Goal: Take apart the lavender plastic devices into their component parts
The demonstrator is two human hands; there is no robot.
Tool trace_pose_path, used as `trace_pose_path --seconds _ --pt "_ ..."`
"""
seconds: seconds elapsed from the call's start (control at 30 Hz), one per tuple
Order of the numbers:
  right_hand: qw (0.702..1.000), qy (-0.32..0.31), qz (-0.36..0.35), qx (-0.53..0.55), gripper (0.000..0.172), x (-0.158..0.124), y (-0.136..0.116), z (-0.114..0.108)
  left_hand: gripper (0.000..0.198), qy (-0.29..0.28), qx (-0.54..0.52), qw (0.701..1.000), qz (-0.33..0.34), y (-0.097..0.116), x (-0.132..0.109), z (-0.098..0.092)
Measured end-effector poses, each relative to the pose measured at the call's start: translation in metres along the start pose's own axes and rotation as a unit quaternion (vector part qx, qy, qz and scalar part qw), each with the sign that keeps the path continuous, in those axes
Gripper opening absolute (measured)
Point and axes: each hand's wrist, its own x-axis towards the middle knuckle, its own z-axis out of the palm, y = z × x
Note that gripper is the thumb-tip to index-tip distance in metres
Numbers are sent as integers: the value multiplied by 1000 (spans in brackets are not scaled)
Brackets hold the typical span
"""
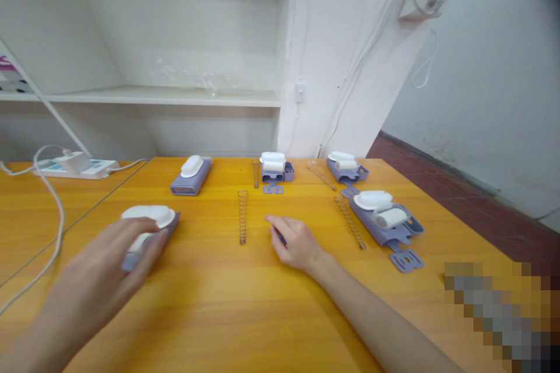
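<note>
My left hand [111, 253] is over a purple plastic case [172, 227] at the left, thumb and fingers apart. On that case lies a white oval piece [153, 214], and another white part is partly covered by my fingers. My right hand [293, 239] rests on the table at the middle, its fingers curled. Something small and dark shows between thumb and fingers, too hidden to name. A metal spring [242, 217] stands out just left of the right hand. Right of this hand lie another spring [349, 222] and a purple case [378, 227] with a white roller [391, 218].
More purple cases with white pieces lie at the back: one left [191, 176], one middle [273, 168], one right [345, 166]. Two further springs lie beside them. A power strip [76, 165] with a white cable [59, 215] occupies the left. Shelving [175, 96] rises behind the table [210, 315].
</note>
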Motion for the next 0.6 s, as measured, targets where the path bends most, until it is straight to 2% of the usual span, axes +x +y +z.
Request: trace_pose_path --seconds 0.03,0.1,0.17,0.3,0.47,0.6 --pt "1000 -3 -21 16 34 -1 -2 1 21 -22 -13 999 42 23 0 5" --pt "998 3 -48 31 36 -1 -5 1 21 -25 -25 993 116 65 -4 17" --pt "998 25 -52 33 36 -1 -5 1 24 -88 -33 981 172 100 -11 30" --pt "994 99 8 44 34 0 3 -2 39 -185 -76 955 219 152 -15 51" --pt "984 132 101 67 32 -1 11 -4 55 -215 -109 951 195 184 0 74" --pt "983 133 107 70 31 -1 11 -4 59 -228 -98 951 183 186 0 80"
